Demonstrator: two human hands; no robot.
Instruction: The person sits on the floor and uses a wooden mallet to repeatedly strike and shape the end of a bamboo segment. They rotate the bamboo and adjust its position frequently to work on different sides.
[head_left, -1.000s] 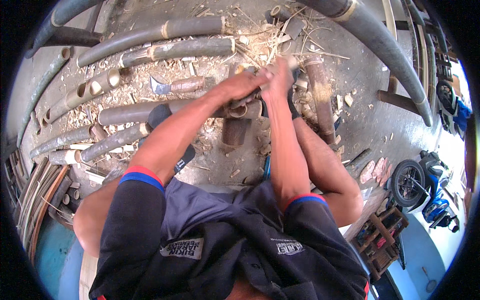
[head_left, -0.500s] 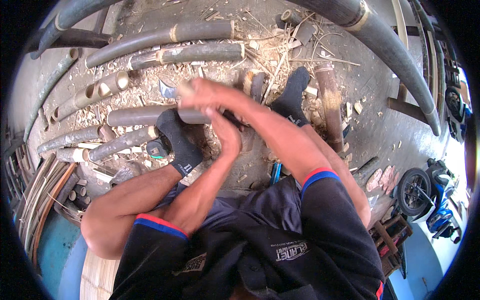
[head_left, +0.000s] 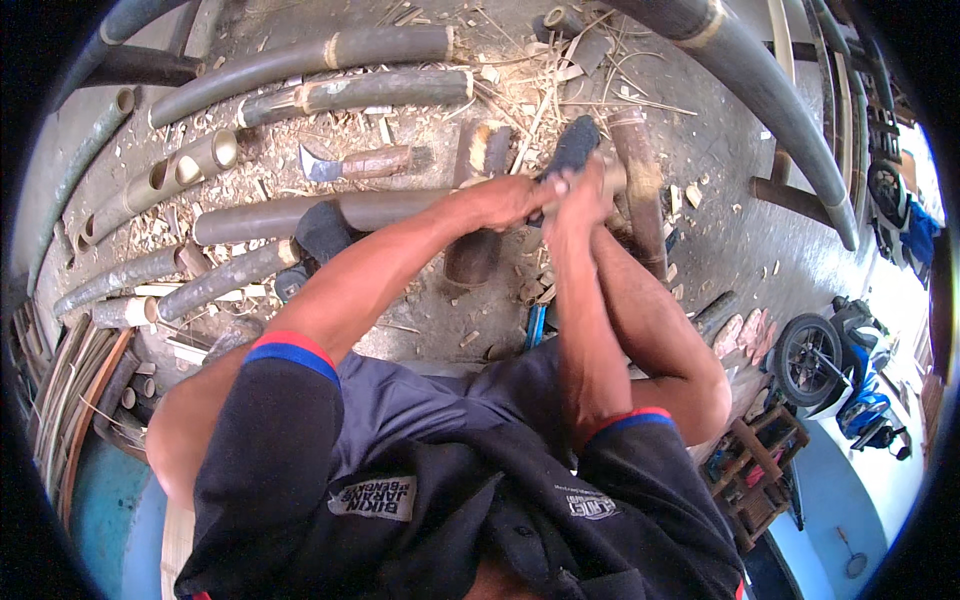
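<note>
A long brown bamboo pole (head_left: 270,218) lies across in front of me, over a thick brown bamboo piece (head_left: 472,260). My left hand (head_left: 508,202) is closed around the pole towards its right end. Beside it, my right hand (head_left: 582,205) is smeared by motion near a pale, blurred end of the pole; its fingers cannot be read. My left foot in a dark sock (head_left: 325,232) presses on the pole, and the right sock (head_left: 575,143) is beyond my hands. A chopping blade (head_left: 318,166) with a thick wooden handle (head_left: 378,162) lies on the floor beyond the pole.
Wood chips cover the floor. Several bamboo lengths, one with cut openings (head_left: 160,185), lie at the left. Another brown bamboo piece (head_left: 640,190) stands close right of my hands. A large bamboo frame (head_left: 780,95) arches at upper right. A motorcycle wheel (head_left: 810,355) shows farther right.
My right hand has left the chopping blade, which now lies on the floor, and moved right to the pole's far-right part. My left hand has shifted right along the pole.
</note>
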